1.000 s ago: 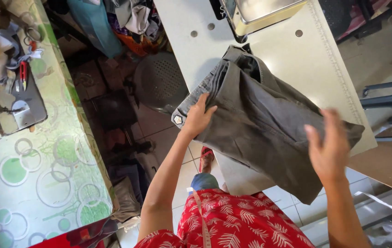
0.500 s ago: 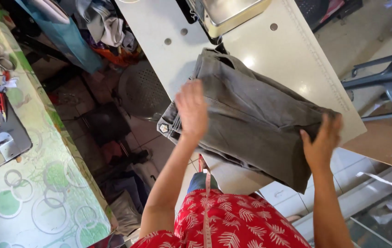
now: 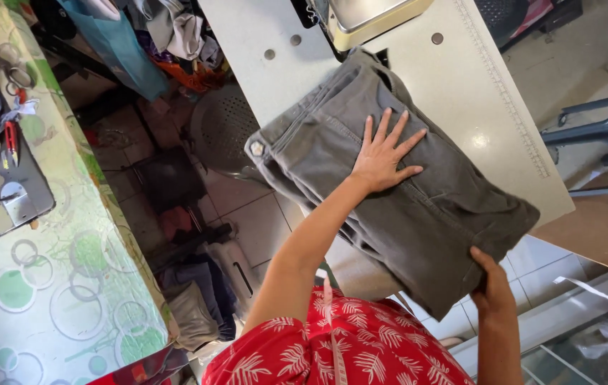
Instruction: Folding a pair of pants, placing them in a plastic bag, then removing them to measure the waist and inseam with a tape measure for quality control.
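Observation:
A folded pair of grey trousers [image 3: 418, 221] lies across the near edge of a pale sewing-machine table [image 3: 461, 93], its waistband button at the left. My left hand [image 3: 384, 153] lies flat on top of the trousers with fingers spread, pressing the fabric. My right hand [image 3: 491, 285] grips the lower right corner of the folded trousers, where they overhang the table edge. The base of a cream sewing machine [image 3: 368, 18] stands just beyond the trousers.
To the left stands a table with a green-circle cloth [image 3: 54, 285], carrying scissors and small tools [image 3: 8, 142]. Clothes and bags are piled on the floor between the tables [image 3: 197, 285]. A round perforated stool [image 3: 222, 128] and a grey chair [image 3: 603, 142] stand nearby.
My left hand has moved from the waistband to the middle of the trousers and flattened on them. My right hand dropped from above the fabric to grip the lower corner.

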